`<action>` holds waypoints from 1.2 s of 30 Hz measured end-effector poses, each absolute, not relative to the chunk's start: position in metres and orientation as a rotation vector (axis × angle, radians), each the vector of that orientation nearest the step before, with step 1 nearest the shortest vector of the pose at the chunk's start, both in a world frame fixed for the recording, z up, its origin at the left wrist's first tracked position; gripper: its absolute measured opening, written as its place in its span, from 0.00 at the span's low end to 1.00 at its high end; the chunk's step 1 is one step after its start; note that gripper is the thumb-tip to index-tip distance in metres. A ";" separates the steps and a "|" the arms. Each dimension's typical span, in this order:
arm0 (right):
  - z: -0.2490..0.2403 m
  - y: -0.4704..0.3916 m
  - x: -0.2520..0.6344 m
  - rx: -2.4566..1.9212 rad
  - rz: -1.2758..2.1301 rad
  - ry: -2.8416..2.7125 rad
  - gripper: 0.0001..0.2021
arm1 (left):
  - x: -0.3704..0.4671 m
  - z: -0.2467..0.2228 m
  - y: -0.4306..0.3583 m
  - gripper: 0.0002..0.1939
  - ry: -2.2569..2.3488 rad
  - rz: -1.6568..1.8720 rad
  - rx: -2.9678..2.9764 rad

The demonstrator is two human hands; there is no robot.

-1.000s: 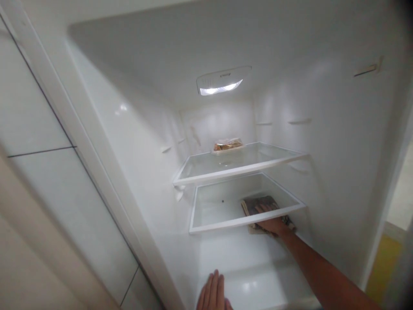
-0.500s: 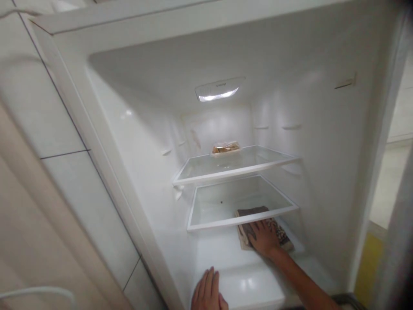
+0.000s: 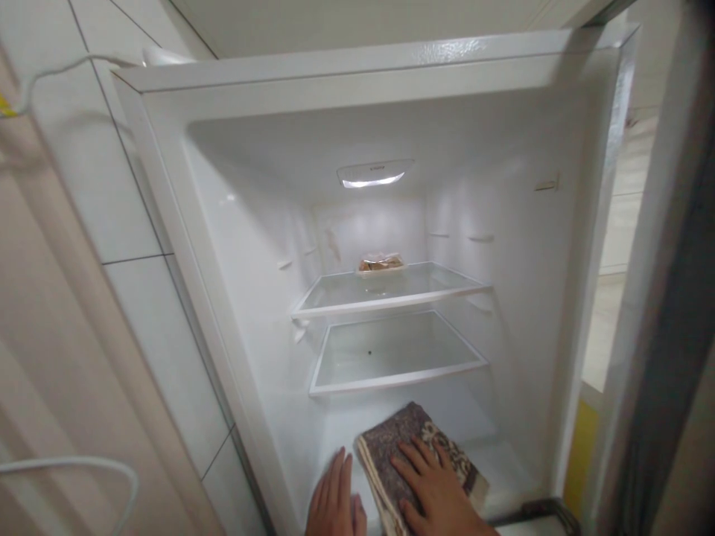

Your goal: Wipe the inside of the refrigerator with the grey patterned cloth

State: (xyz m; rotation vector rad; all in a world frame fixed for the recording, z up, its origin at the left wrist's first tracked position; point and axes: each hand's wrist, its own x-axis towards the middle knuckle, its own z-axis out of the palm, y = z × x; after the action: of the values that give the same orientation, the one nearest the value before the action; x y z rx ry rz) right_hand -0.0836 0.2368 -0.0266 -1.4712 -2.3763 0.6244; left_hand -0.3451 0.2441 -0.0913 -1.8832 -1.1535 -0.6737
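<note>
A folded brown cloth (image 3: pixel 386 444) with a cream pattern lies at the front of the white bottom surface inside an open refrigerator (image 3: pixel 246 246). My right hand (image 3: pixel 433 484) rests palm down on it, fingers spread flat over the fabric. Beside the cloth's left edge is my left hand (image 3: pixel 335 499), its fingers stretched out side by side and nothing visible in it. Part of that hand is cut off by the lower frame edge.
Above the hands are a lower glass shelf (image 3: pixel 399 381) and an upper glass shelf (image 3: pixel 391 301) with white rims. A wrapped food tray (image 3: pixel 381 263) sits at the back of the upper one. A lamp (image 3: pixel 373 177) glows under the ceiling. Tiled wall (image 3: pixel 139 298) stands left.
My right hand and the cloth have come forward from under the lower shelf toward the front edge, and the cloth has turned. My left hand stays near the front left. The view has shifted.
</note>
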 end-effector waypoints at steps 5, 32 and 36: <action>-0.027 0.277 -0.135 -1.299 0.706 -2.404 0.36 | -0.341 -0.090 0.242 0.27 -1.211 -0.738 -1.848; -0.022 0.397 -0.213 -1.131 1.065 -1.313 0.31 | -0.320 -0.105 0.236 0.23 -1.402 -0.975 -1.878; -0.012 0.372 -0.217 -1.001 1.277 -1.191 0.40 | -0.321 -0.104 0.235 0.22 -1.420 -1.004 -1.880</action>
State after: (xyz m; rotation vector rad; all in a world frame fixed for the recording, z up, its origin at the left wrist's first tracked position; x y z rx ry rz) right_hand -0.2171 0.3716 -0.0120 -1.0008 -1.1905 1.2768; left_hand -0.3212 0.2351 -0.1039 -1.8804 -1.4201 -1.0042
